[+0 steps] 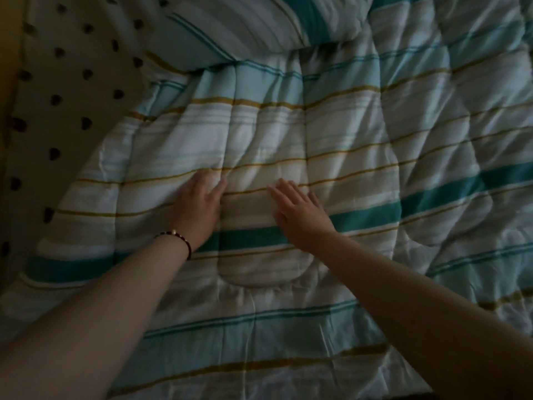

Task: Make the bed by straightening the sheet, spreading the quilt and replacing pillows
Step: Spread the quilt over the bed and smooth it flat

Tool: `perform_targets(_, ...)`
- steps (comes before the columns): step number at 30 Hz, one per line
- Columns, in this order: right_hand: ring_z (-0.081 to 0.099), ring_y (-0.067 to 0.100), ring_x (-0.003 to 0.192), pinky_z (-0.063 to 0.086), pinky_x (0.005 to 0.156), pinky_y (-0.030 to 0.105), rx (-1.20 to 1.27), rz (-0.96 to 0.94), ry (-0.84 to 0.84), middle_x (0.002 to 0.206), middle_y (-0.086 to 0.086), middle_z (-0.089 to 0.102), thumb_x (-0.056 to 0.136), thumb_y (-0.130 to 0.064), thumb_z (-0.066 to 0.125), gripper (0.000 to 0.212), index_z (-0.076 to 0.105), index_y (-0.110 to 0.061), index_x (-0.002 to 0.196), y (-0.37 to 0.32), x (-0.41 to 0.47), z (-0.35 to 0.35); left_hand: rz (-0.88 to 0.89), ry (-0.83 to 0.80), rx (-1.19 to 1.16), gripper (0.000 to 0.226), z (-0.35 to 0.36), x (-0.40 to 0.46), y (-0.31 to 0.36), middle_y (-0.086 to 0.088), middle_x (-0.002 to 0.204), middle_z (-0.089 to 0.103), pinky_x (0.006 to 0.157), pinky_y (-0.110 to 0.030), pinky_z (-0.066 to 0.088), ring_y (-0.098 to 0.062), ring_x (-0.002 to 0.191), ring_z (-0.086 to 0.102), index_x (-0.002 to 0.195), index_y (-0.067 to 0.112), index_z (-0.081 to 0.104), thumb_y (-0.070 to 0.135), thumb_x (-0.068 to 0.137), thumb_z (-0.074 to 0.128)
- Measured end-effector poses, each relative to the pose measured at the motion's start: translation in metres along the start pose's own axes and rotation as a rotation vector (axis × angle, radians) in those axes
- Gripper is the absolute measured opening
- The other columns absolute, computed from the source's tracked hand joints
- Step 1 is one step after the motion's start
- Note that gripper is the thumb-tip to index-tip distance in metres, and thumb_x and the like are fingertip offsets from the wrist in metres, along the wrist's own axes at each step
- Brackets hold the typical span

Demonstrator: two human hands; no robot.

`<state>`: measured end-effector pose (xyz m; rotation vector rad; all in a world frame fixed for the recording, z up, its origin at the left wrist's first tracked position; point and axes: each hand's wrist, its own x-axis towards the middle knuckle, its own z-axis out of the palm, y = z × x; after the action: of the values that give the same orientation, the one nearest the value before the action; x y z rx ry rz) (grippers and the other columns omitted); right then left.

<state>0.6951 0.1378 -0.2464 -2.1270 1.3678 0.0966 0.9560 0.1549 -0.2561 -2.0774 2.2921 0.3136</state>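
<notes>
Rumpled yet, the striped quilt (331, 134) lies under both flat hands

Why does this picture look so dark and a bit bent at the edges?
Head view: the room is dim, so the striped quilt and dotted sheet look murky and soft; shadows fill the folds. Both flat hands, left hand and right hand, are slightly blurred. The wide-angle lens curves the stripes near the edges.

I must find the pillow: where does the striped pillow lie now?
In the head view, the striped pillow lies top centre, on the quilt, beside the dotted sheet.
</notes>
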Motion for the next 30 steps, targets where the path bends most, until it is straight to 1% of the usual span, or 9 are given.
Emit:
perform_targets(4, -0.014, 0.025, 0.152, 0.0, 0.112, 0.074, -0.225, -0.023, -0.003, 0.165, -0.007, -0.012, 0.103, -0.047, 0.028, 0.058, 0.001, -0.046, 0.154, -0.014, 0.083, 0.0, -0.04, -0.138, 0.222, 0.068, 0.011, 0.027, -0.047, 0.002, 0.162, -0.002, 0.103, -0.054, 0.038, -0.033, 0.137, 0.034, 0.149, 0.04, 0.016, 0.038, 0.094, 0.056)
perform_targets(12, -0.018, 0.031, 0.15, -0.006, 0.109, 0.076, -0.141, 0.204, 0.106, 0.165, -0.01, -0.012, 0.099, -0.059, 0.021, 0.057, 0.014, -0.039, 0.152, -0.024, 0.2, -0.013, 0.016, -0.136, -0.095, 0.079, 0.024, 0.058, -0.056, 0.001, 0.157, 0.026, 0.1, -0.04, 0.046, -0.026, 0.128, 0.048, 0.146, 0.035, 0.033, 0.038, 0.079, 0.075)
perform_targets(17, -0.012, 0.03, 0.152, -0.005, 0.109, 0.075, -0.194, 0.256, 0.225, 0.166, -0.009, -0.006, 0.096, -0.059, 0.019, 0.066, 0.005, -0.035, 0.156, -0.025, 0.208, 0.002, -0.01, -0.258, 0.032, 0.061, 0.003, 0.078, -0.047, -0.003, 0.131, 0.054, 0.074, -0.042, 0.056, -0.03, 0.095, 0.066, 0.136, 0.031, 0.041, 0.027, 0.082, 0.069)
perform_targets(19, -0.008, 0.032, 0.152, -0.004, 0.108, 0.076, -0.198, 0.237, 0.236, 0.166, -0.01, -0.003, 0.095, -0.058, 0.019, 0.066, 0.007, -0.037, 0.157, -0.022, 0.21, 0.001, 0.105, -0.156, 0.165, 0.038, -0.01, 0.078, -0.029, -0.009, 0.102, 0.065, 0.054, -0.038, 0.052, -0.031, 0.073, 0.067, 0.119, 0.019, 0.06, 0.022, 0.083, 0.068)
perform_targets(21, -0.009, 0.03, 0.152, -0.004, 0.107, 0.076, -0.202, 0.239, 0.218, 0.166, -0.013, -0.004, 0.094, -0.058, 0.016, 0.066, 0.006, -0.039, 0.156, -0.018, 0.216, -0.004, 0.241, 0.02, 0.087, 0.015, -0.03, 0.08, -0.021, -0.006, 0.079, 0.064, 0.045, -0.035, 0.046, -0.03, 0.06, 0.064, 0.099, 0.017, 0.066, 0.019, 0.084, 0.063)
perform_targets(23, -0.012, 0.029, 0.152, -0.006, 0.107, 0.076, -0.216, 0.245, 0.199, 0.165, -0.014, -0.008, 0.093, -0.058, 0.013, 0.065, 0.003, -0.041, 0.156, -0.016, 0.219, -0.006, 0.249, 0.352, -0.104, 0.018, -0.056, 0.097, -0.034, -0.007, 0.078, 0.062, 0.054, -0.037, 0.048, -0.029, 0.066, 0.061, 0.103, 0.015, 0.067, 0.014, 0.088, 0.056)
perform_targets(25, -0.013, 0.029, 0.152, -0.006, 0.107, 0.076, -0.216, 0.242, 0.19, 0.165, -0.014, -0.008, 0.093, -0.059, 0.011, 0.066, 0.002, -0.041, 0.156, -0.017, 0.223, -0.01, 0.08, 0.586, -0.279, 0.021, -0.089, 0.133, -0.058, -0.011, 0.088, 0.062, 0.07, -0.037, 0.049, -0.029, 0.08, 0.059, 0.11, 0.009, 0.064, 0.007, 0.091, 0.053)
perform_targets(27, -0.011, 0.03, 0.152, -0.007, 0.107, 0.076, -0.211, 0.247, 0.18, 0.166, -0.013, -0.005, 0.092, -0.059, 0.008, 0.068, 0.005, -0.04, 0.156, -0.017, 0.229, -0.014, -0.191, 0.619, -0.424, 0.022, -0.114, 0.179, -0.086, -0.011, 0.099, 0.061, 0.08, -0.027, 0.044, -0.024, 0.093, 0.056, 0.112, 0.006, 0.062, 0.004, 0.094, 0.05)
perform_targets(30, -0.004, 0.032, 0.152, -0.007, 0.107, 0.076, -0.227, 0.254, 0.16, 0.166, -0.011, 0.005, 0.093, -0.058, 0.014, 0.067, 0.015, -0.037, 0.156, -0.014, 0.233, -0.016, -0.355, 0.43, -0.499, 0.037, -0.123, 0.238, -0.121, -0.012, 0.12, 0.055, 0.099, -0.035, 0.042, -0.025, 0.112, 0.049, 0.127, 0.008, 0.055, 0.004, 0.09, 0.051)
